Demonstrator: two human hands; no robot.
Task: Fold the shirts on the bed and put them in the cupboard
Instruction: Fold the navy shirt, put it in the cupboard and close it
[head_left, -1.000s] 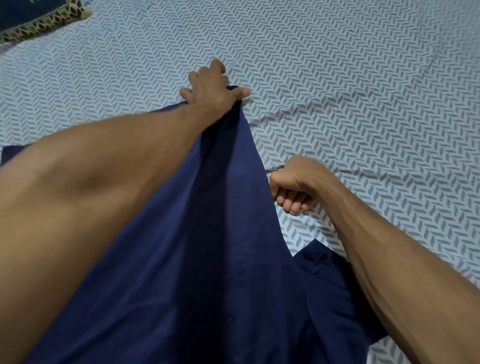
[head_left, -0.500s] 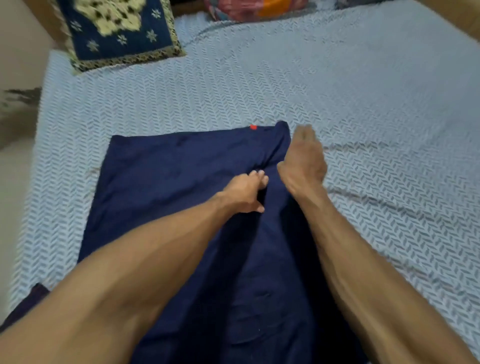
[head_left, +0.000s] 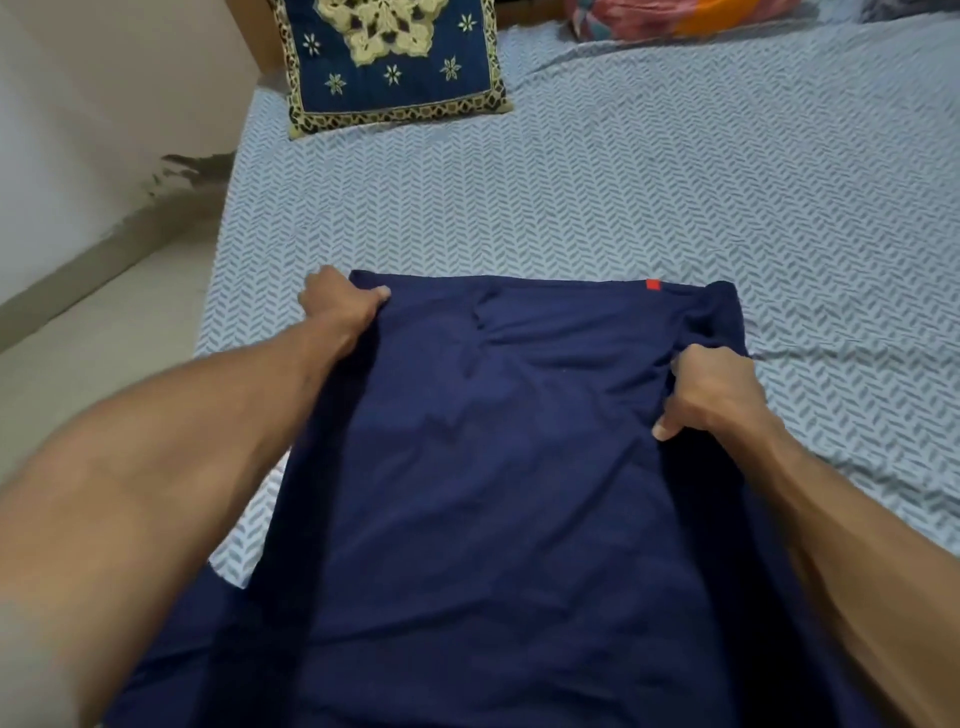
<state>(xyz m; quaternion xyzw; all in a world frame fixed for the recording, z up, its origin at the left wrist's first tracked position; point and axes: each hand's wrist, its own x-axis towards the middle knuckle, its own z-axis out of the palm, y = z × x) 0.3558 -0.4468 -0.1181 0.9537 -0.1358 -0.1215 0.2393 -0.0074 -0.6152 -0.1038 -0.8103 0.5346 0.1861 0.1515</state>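
Navy cloth fills the lower middle of the frame: the shirt (head_left: 493, 493) lies flat on the bed (head_left: 675, 182), its long axis running from the bottom edge up toward the centre, where its far edge carries a small red tag (head_left: 653, 284). Right of centre, the right hand (head_left: 711, 395) bunches the cloth of the right side in curled fingers, a little short of the far right corner. Higher and left of centre, the left hand (head_left: 340, 304) pinches the far left corner, thumb on top. Both grips sit at the far end, so most of the shirt trails toward the bottom edge; I judge the next fold turns on that. An embroidered cushion (head_left: 389, 57) rests at upper left.
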